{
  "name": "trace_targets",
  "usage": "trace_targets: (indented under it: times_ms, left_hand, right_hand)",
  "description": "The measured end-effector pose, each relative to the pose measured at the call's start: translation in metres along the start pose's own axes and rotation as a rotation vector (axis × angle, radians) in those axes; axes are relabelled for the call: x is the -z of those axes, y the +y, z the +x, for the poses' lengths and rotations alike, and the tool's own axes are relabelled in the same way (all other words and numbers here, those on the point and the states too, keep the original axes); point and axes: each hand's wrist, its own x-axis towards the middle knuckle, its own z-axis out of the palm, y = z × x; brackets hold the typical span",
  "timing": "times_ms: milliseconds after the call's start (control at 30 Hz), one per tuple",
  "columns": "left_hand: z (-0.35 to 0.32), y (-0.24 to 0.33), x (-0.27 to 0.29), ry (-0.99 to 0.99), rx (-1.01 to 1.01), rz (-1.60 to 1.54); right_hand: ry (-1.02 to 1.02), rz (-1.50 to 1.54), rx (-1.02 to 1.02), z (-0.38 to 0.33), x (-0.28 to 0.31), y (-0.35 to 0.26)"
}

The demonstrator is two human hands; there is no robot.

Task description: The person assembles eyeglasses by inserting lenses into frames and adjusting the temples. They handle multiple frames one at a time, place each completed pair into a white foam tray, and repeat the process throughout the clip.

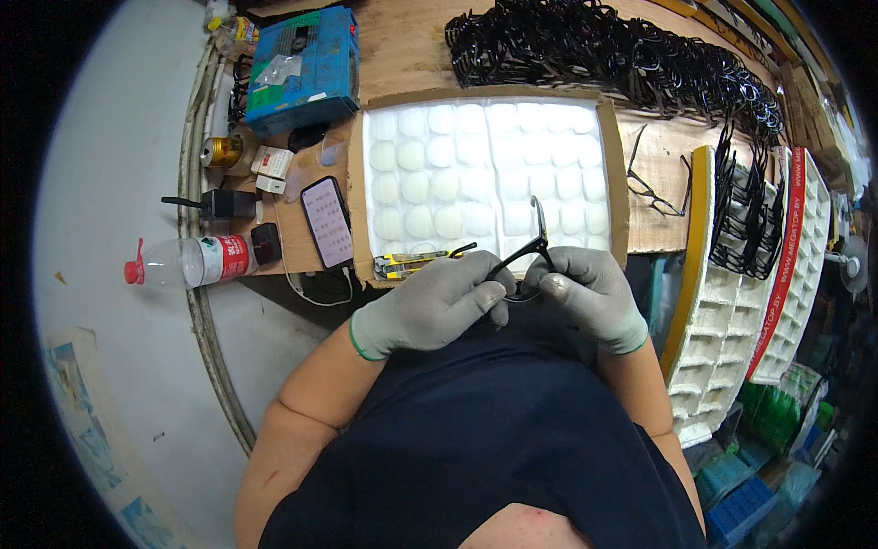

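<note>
Both my hands wear grey gloves with green cuffs. My left hand (448, 297) pinches one side of a black eyeglass frame (529, 249), and my right hand (590, 288) grips its other side. One temple arm of the frame points up and away from me. The lower part of the frame is partly covered by my fingers, so I cannot tell whether lenses sit in it. Just beyond my hands lies a cardboard tray (618, 174) lined with white, holding rows of pale round lenses (445, 186). A yellow-and-black tool (412, 263) rests at the tray's near left edge.
Many black eyeglass frames (585, 50) are heaped at the back right. A single frame (654, 190) lies right of the tray, near white compartment trays (709, 343) with more frames. On the left are a phone (326, 222), a plastic bottle (197, 263), a can (219, 152) and a blue box (302, 69).
</note>
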Motion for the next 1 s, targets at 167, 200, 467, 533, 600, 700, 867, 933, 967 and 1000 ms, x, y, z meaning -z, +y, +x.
trace_targets:
  times_ms: [167, 200, 467, 533, 600, 700, 867, 933, 967, 1000]
  left_hand:
    - [-0.001, -0.002, -0.004, 0.089, -0.027, 0.006]
    - [0.000, -0.002, -0.006, 0.138, -0.050, 0.038]
    - [-0.002, 0.001, -0.016, 0.238, -0.013, 0.183]
    - [-0.003, 0.002, -0.014, 0.199, 0.034, 0.115]
    - [-0.003, 0.001, -0.013, 0.160, 0.078, 0.026]
    - [-0.004, 0.015, -0.006, 0.118, 0.109, 0.087]
    - [-0.007, 0.024, -0.004, 0.133, 0.067, 0.125]
    - [-0.008, 0.028, -0.005, 0.121, 0.094, 0.076]
    - [-0.010, 0.033, -0.005, 0.113, 0.122, 0.040]
    - [-0.013, 0.036, -0.005, 0.105, 0.150, 0.004]
  right_hand:
    - [0.057, -0.077, 0.044, -0.001, -0.005, 0.002]
    - [0.094, -0.176, 0.055, 0.001, -0.004, 0.004]
    - [0.178, -0.275, 0.076, 0.001, -0.016, -0.003]
    - [0.142, -0.290, 0.102, -0.002, -0.016, -0.005]
    - [0.103, -0.310, 0.110, -0.006, -0.015, -0.007]
    - [0.067, -0.329, 0.121, -0.012, -0.015, -0.009]
    - [0.051, -0.348, 0.173, -0.018, -0.018, -0.015]
    - [0.017, -0.346, 0.204, -0.018, -0.017, -0.018]
    - [-0.003, -0.327, 0.224, -0.019, -0.018, -0.018]
    - [-0.023, -0.308, 0.244, -0.020, -0.019, -0.018]
